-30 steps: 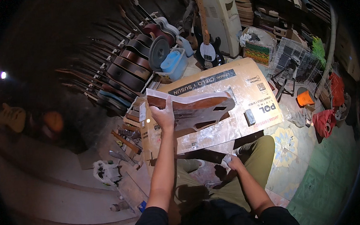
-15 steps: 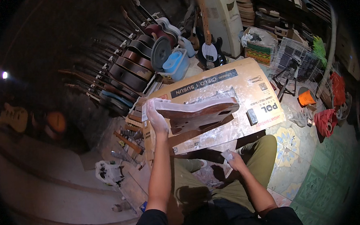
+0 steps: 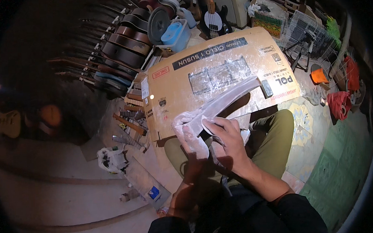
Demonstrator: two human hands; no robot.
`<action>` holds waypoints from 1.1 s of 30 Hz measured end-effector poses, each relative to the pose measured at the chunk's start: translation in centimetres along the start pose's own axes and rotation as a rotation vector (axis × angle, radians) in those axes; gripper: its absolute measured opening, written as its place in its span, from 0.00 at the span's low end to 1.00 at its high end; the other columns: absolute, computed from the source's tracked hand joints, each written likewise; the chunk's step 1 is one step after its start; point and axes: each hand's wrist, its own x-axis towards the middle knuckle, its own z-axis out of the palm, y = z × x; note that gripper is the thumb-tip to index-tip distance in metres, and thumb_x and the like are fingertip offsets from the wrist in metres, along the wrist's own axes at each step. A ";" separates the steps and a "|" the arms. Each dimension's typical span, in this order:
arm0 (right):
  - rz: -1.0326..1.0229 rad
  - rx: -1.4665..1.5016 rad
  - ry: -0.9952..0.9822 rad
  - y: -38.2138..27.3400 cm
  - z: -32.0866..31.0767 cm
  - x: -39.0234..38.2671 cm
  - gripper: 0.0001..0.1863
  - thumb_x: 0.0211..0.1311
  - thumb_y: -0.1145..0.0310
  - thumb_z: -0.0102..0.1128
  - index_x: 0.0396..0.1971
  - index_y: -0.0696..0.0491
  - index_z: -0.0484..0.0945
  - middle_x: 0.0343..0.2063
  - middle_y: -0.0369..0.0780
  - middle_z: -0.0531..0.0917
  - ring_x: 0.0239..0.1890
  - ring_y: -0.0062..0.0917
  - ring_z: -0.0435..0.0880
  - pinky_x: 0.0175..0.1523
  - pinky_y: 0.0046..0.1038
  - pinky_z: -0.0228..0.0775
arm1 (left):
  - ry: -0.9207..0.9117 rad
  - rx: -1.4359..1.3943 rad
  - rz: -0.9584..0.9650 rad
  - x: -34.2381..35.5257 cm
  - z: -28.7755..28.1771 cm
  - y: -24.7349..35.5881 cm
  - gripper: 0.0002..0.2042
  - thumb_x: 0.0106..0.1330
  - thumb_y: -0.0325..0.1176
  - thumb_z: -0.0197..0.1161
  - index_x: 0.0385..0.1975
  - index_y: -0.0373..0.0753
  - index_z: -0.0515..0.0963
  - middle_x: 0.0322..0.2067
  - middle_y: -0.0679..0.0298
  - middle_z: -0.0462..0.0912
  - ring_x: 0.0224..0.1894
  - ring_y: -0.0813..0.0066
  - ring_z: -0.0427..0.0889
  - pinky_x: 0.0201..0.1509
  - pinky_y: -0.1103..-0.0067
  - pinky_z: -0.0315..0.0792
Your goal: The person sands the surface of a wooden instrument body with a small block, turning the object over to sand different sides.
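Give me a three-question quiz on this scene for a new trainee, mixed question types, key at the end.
1. Multiple choice: what rests on the cardboard, near its right end?
A) an orange pot
B) a small dark block
C) a red bag
2. True or false: the guitar body lies flat, with both hands well away from it.
3. Fill in left or right: the wire cage stands to the ___ of the blue tub.

Key:
1. B
2. False: it is tilted up, with the left hand holding it and the right hand at its edge.
3. right
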 end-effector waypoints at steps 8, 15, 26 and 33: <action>-0.048 -0.059 0.037 0.2 -0.1 0.3 0.30 0.49 0.81 0.62 0.58 0.52 0.81 0.49 0.46 0.81 0.44 0.43 0.75 0.50 0.37 0.69 | 0.025 0.012 -0.140 -3.7 -7.9 -8.6 0.30 0.79 0.49 0.42 0.67 0.27 0.62 0.61 0.47 0.74 0.60 0.57 0.77 0.65 0.65 0.72; -0.015 -0.071 -0.065 0.2 -0.4 0.5 0.31 0.55 0.70 0.63 0.63 0.47 0.76 0.57 0.41 0.78 0.46 0.38 0.73 0.53 0.34 0.67 | 0.018 0.368 0.172 -4.6 -11.4 -17.6 0.23 0.78 0.41 0.49 0.60 0.27 0.70 0.45 0.55 0.81 0.41 0.60 0.82 0.49 0.70 0.78; -0.044 -0.015 -0.120 -0.9 0.1 0.1 0.28 0.53 0.69 0.67 0.59 0.50 0.79 0.55 0.40 0.79 0.48 0.38 0.72 0.56 0.34 0.65 | 0.078 1.224 0.487 -6.9 -12.5 -19.2 0.19 0.80 0.44 0.49 0.46 0.31 0.77 0.36 0.55 0.80 0.36 0.67 0.78 0.44 0.73 0.75; -0.047 0.016 -0.146 -2.8 -0.1 0.8 0.32 0.49 0.82 0.60 0.60 0.51 0.80 0.50 0.44 0.81 0.48 0.40 0.75 0.55 0.36 0.67 | 0.057 0.758 0.180 -5.0 -8.7 -12.3 0.19 0.81 0.44 0.47 0.47 0.33 0.79 0.38 0.55 0.82 0.37 0.69 0.80 0.44 0.74 0.76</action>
